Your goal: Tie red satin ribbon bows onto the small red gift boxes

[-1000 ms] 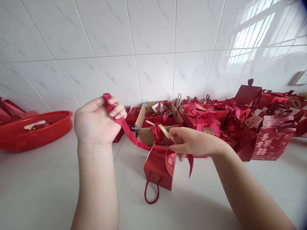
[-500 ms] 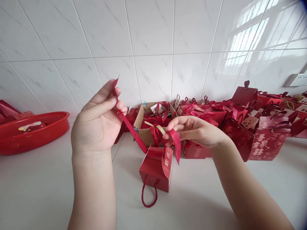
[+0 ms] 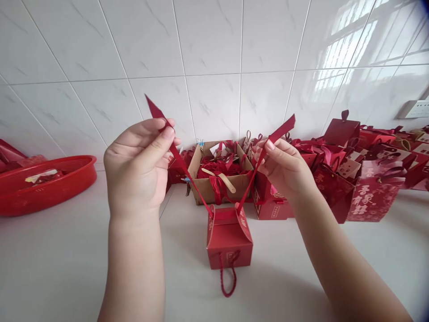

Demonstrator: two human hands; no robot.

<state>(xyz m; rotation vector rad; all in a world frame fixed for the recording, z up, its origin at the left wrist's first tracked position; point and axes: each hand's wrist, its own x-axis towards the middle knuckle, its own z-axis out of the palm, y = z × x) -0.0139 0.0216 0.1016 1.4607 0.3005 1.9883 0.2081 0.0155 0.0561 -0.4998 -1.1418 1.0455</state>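
Note:
A small red gift box (image 3: 229, 239) with a twisted rope handle (image 3: 228, 286) sits on the white countertop, its two top flaps partly raised. Red ribbon (image 3: 192, 179) runs up from the flaps in two taut strands that spread in a V. My left hand (image 3: 142, 158) pinches one end between thumb and fingers, the tip sticking up above. On the other side, my right hand (image 3: 284, 165) pinches the second end, which points up and to the right. Both hands are above the box.
Behind the gift box stands a cardboard box (image 3: 208, 192) of red ribbons, with a pale wooden stick (image 3: 228, 182) at its front. Many red gift bags (image 3: 375, 197) crowd the right. At the left is a red plastic basket (image 3: 67, 190). A tiled wall (image 3: 214, 40) rises behind.
My right hand has risen and moved right, lifting its ribbon end from a hanging position. The ribbon is now taut on both sides, and the gift box has turned and shifted right.

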